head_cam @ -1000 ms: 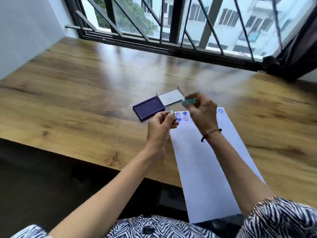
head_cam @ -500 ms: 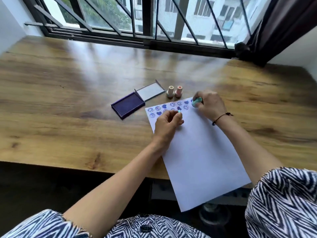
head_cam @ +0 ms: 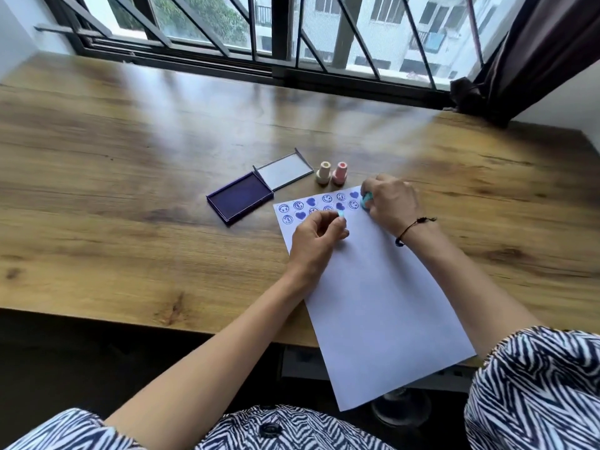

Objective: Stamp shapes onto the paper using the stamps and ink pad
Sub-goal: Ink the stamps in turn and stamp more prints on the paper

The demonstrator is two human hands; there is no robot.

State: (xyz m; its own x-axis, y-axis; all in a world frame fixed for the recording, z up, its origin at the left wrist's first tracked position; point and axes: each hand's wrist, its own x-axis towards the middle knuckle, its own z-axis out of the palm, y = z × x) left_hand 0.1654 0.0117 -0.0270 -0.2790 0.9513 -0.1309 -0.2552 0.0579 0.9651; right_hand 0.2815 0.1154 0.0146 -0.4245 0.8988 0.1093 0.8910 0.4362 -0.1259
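A wooden desk stands under a barred window. On it lie the paper, an open ink pad and two upright stamps. Since half a second ago, both hands have barely moved. The right hand grips a teal stamp on the paper's top edge; the left hand pinches something small and teal, mostly hidden.

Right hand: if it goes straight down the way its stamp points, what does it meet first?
Probably the paper near its far right corner: the right hand holds a teal stamp there; contact is unclear.
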